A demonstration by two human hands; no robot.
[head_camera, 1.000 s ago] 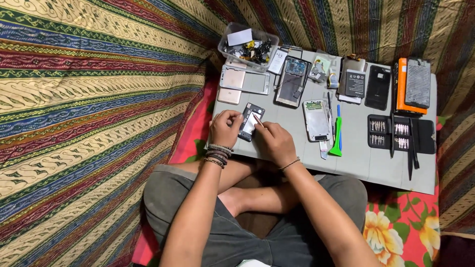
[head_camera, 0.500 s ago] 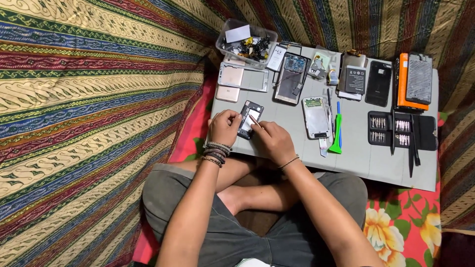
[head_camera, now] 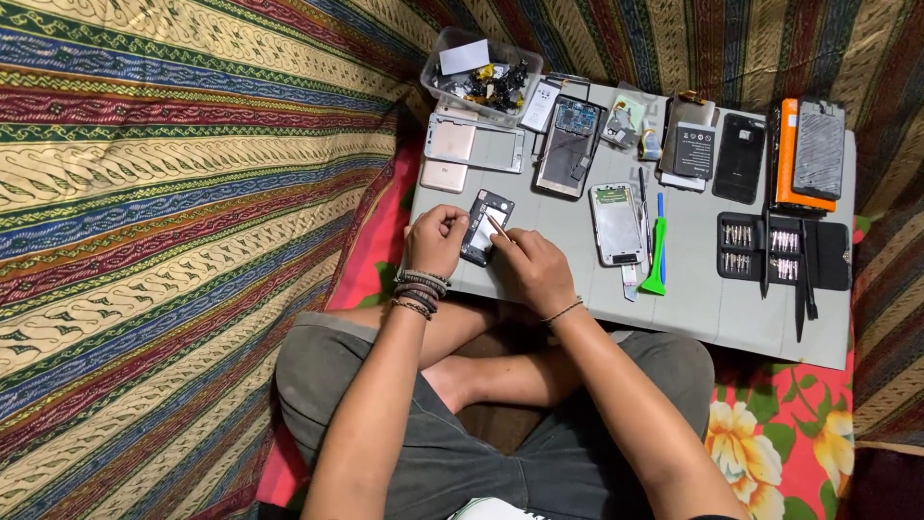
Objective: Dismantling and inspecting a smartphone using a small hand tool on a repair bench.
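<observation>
Right hand [head_camera: 535, 273] curled, pinching thin tool [head_camera: 499, 229], tip on small opened phone [head_camera: 486, 226]. Left hand [head_camera: 438, 241] half closed, gripping phone's left edge at surface's [head_camera: 693, 303] near-left corner. Hands and phone unchanged since earlier frame. Bare grey patch right of hands; beyond, green pry tool [head_camera: 657, 252], parts box [head_camera: 479, 75] at far edge.

- Left hand [head_camera: 436, 241] curled, thumb and fingers pinched, wrist banded with bracelets.
- Right hand [head_camera: 535, 270] just beside it, grip closed, forearms angled inward.
</observation>
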